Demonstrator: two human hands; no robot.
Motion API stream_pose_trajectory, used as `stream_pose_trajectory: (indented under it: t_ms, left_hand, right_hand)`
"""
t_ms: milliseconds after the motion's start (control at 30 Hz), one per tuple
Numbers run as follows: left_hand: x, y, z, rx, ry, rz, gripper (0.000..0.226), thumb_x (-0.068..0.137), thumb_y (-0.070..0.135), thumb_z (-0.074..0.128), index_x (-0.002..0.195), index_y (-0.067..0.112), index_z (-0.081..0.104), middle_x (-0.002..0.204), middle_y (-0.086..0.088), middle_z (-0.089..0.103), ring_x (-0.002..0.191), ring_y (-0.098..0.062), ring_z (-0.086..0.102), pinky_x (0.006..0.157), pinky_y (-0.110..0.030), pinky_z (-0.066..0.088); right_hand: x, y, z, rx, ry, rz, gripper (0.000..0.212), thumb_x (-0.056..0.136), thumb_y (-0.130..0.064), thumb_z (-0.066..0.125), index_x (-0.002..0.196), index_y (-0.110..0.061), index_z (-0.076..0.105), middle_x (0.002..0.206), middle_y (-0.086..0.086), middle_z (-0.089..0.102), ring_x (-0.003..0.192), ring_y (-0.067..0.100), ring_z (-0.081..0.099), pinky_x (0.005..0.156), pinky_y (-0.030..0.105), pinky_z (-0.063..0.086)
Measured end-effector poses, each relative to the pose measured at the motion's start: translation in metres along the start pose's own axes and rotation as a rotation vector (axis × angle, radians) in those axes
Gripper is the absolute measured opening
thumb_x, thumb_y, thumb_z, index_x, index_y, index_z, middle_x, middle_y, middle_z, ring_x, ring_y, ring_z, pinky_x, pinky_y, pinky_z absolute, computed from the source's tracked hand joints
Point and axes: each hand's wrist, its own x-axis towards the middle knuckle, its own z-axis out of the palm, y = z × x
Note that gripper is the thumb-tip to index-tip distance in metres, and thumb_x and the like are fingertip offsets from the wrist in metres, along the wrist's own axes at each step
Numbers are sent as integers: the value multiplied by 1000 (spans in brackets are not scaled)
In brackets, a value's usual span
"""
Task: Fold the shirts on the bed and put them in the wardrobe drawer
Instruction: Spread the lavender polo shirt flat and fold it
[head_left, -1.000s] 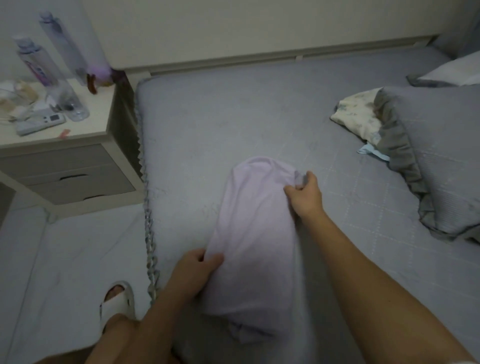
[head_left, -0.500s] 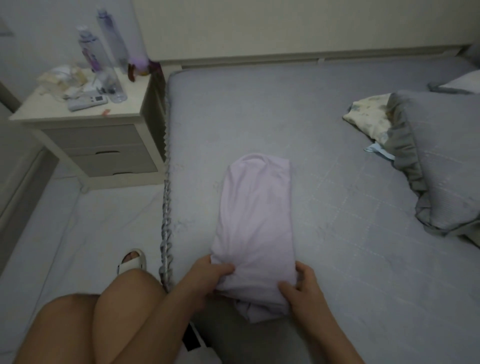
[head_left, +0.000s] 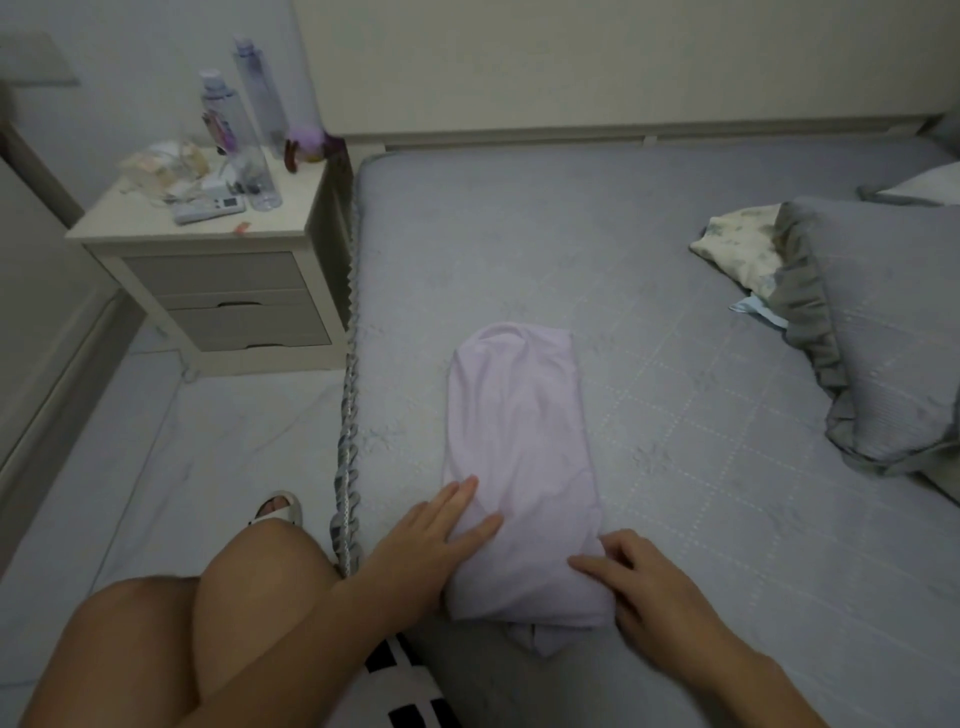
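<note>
Now pressing flat on the folded lilac shirt (head_left: 519, 457) atop the bed (head_left: 649, 291): left hand (head_left: 441, 530) fingers spread, open; right hand (head_left: 644, 582) loosely curled at its near corner, gripping nothing.

Grey bed (head_left: 519, 249) bears lilac shirt (head_left: 519, 441), pillows (head_left: 883, 322), perhaps patterned cloth (head_left: 740, 249).

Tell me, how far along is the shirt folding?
Done: the lilac shirt already lies in a long narrow fold on the bed. In hand: the left hand rests flat on its near left edge and the right hand touches its near right corner. Left: probably folding it shorter, then taking it to the wardrobe drawer, which is out of view.
</note>
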Motion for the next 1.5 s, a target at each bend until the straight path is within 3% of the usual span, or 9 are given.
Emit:
stream_pose_trajectory:
  t_ms: [133, 367, 500, 633, 767, 933, 1067, 1267, 1500]
  left_hand:
    - [3, 6, 14, -29, -217, -35, 130, 68, 58, 73, 145, 40, -31, 157, -11, -30, 147, -34, -18, 119, -49, 6]
    - [-9, 35, 7, 12, -209, -17, 114, 64, 54, 77, 152, 38, 7, 162, -19, -8, 147, -44, 1, 116, -55, 18]
    - [-11, 37, -4, -107, 134, 173, 49, 60, 44, 71, 107, 32, 72, 122, 1, 68, 113, -17, 65, 106, -42, 40]
    - [-13, 35, 0, -622, 114, 45, 65, 78, 45, 69, 138, 31, 49, 129, 25, 53, 123, 15, 43, 115, -32, 29]
    - [-4, 43, 8, -685, 128, -18, 102, 63, 51, 80, 149, 40, 25, 145, 33, 30, 135, 10, 29, 107, -8, 25]
    - [12, 40, -11, -964, 316, -308, 56, 75, 35, 69, 120, 60, 49, 106, 37, 63, 107, 14, 58, 85, -4, 43]
    - [47, -6, -46, -1271, 446, -403, 27, 76, 38, 67, 97, 23, 69, 88, 4, 73, 78, -3, 63, 66, -20, 51]
    - [105, -42, -32, -990, 255, -877, 38, 91, 45, 60, 101, 8, 59, 91, -6, 63, 78, -15, 54, 59, -24, 37]
    - [97, -50, -19, -851, 447, -707, 27, 92, 42, 61, 113, 26, 56, 87, 13, 61, 74, -1, 57, 61, -6, 36]
  right_hand:
    - [0, 8, 7, -196, 9, -138, 64, 69, -20, 78, 130, -35, 62, 145, 15, 48, 132, 32, 43, 104, 40, 38]
    - [-2, -4, 3, 25, 110, -271, 27, 90, -30, 56, 110, -20, 71, 117, -5, 69, 118, 13, 60, 111, 30, 34]
    - [3, -27, -20, 381, 155, -50, 25, 86, -20, 60, 108, -32, 63, 96, -13, 71, 90, 3, 66, 86, 12, 47]
    - [13, -29, -37, 640, 274, 172, 15, 88, -15, 57, 89, -27, 66, 75, -7, 67, 68, 3, 60, 63, 20, 47]
    - [39, -35, -33, 897, 357, 467, 22, 95, -24, 60, 83, -6, 61, 74, 21, 61, 66, 11, 50, 63, 31, 43]
    - [76, -42, -47, 853, 428, 500, 17, 93, -34, 63, 81, -24, 70, 70, -6, 70, 62, -4, 55, 58, 17, 47]
    - [126, -31, -74, 659, 533, 497, 33, 81, -54, 55, 70, -24, 61, 57, -10, 59, 51, -5, 46, 47, 14, 38]
    - [186, 2, -40, 300, 180, 781, 43, 93, -34, 60, 131, -16, 52, 122, 11, 65, 113, 31, 60, 89, 32, 48]
    - [159, -9, -28, 167, 191, 843, 57, 94, -42, 55, 143, -16, 40, 135, 13, 56, 117, 33, 57, 91, 38, 46]
